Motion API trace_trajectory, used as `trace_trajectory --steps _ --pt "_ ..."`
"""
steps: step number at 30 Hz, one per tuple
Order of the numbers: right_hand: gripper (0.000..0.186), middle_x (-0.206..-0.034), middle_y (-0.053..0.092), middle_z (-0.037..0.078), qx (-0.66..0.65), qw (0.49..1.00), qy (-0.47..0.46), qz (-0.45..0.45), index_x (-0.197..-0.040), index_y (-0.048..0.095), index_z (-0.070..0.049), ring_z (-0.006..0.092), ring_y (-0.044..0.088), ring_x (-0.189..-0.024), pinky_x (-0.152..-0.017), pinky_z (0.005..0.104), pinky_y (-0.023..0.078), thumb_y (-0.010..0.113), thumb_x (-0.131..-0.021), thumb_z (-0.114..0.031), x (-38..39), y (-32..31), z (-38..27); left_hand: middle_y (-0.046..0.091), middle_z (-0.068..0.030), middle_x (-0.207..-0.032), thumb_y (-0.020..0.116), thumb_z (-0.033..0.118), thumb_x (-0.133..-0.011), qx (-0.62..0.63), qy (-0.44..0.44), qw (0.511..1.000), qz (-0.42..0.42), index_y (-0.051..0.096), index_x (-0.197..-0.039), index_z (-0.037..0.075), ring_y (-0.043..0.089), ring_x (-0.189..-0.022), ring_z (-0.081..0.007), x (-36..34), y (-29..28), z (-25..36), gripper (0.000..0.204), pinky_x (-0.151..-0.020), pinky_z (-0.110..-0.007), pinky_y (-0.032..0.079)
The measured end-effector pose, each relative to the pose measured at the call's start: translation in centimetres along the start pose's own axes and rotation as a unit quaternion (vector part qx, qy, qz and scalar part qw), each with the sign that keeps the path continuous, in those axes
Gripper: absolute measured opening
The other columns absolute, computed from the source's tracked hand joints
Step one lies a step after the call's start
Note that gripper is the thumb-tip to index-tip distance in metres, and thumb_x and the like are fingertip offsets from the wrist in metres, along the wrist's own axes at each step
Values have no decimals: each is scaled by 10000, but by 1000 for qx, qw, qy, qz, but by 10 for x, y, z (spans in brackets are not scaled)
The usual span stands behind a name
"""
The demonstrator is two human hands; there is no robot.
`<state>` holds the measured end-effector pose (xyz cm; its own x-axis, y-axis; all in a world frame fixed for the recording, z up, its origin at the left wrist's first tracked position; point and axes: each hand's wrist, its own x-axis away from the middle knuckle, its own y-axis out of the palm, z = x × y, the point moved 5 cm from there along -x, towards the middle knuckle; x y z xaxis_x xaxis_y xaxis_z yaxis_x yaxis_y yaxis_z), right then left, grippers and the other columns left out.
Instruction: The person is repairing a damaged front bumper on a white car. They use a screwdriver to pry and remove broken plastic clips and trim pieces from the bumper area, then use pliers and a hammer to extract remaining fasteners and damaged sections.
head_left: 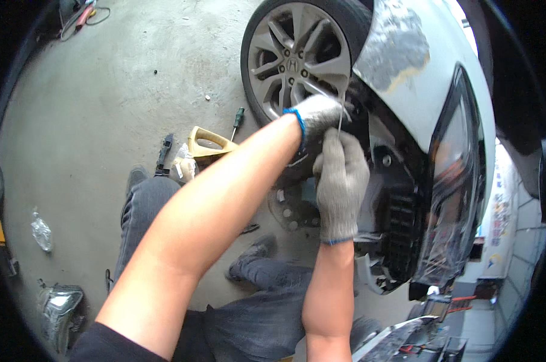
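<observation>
Left hand [315, 117] and right hand [340, 184] grip thin wire [340, 120] beside wheel [300, 57].

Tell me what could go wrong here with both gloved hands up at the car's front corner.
The left hand covers part of what the right hand grips at the bumper opening, so a slip may go unseen. The thin wire between them might snag a glove. The screwdriver lies loose on the floor, a possible trip.

Bare grey concrete floor [122, 78], daylit, with a pale block wall [526, 235] at right.
</observation>
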<state>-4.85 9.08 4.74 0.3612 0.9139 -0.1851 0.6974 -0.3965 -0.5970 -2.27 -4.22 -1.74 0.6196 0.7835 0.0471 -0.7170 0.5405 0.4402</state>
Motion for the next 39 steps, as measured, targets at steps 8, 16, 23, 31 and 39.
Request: trace_trajectory --steps 8,16,23,31,39 --pt "265 -741 596 23 -75 997 17 -4 -1173 576 40 65 519 -674 -651 238 459 522 -1014 -165 31 -23 51 722 -170 -998 588 255 -894 -577 211 737 -281 748 -1010 93 701 -880 -282 -13 54 -35 256 -788 -409 555" --pt "215 -728 579 4 -75 996 26 41 -1143 572 28 55 498 -658 -613 216 411 508 -1015 -133 17 -8 44 714 -206 -891 655 264 -794 -320 -14 918 -235 737 -937 26 689 -853 -354 -26 62 -96 289 -744 -422 530" --pt "217 -730 586 1 -116 993 4 30 -1152 592 29 43 505 -650 -590 201 412 529 -1004 -116 15 -9 25 682 -198 -1037 677 207 -764 -298 183 913 -211 679 -1064 7 664 -942 -335 -16 52 -46 361 -822 -397 523" --pt "147 -717 652 23 -48 998 35 3 -1048 660 -10 73 611 -637 -573 237 498 587 -952 -96 19 -19 8 607 -165 -1299 664 93 -809 -89 57 984 -146 644 -1241 45 619 -1150 -284 20 15 -12 435 -997 -347 500" --pt "190 -697 661 67 -20 999 36 -25 -1033 670 4 95 628 -631 -579 266 502 614 -934 -148 32 -34 8 646 -117 -1264 596 231 -947 -58 28 998 -23 561 -1357 2 594 -1140 -199 36 3 30 470 -977 -296 456"
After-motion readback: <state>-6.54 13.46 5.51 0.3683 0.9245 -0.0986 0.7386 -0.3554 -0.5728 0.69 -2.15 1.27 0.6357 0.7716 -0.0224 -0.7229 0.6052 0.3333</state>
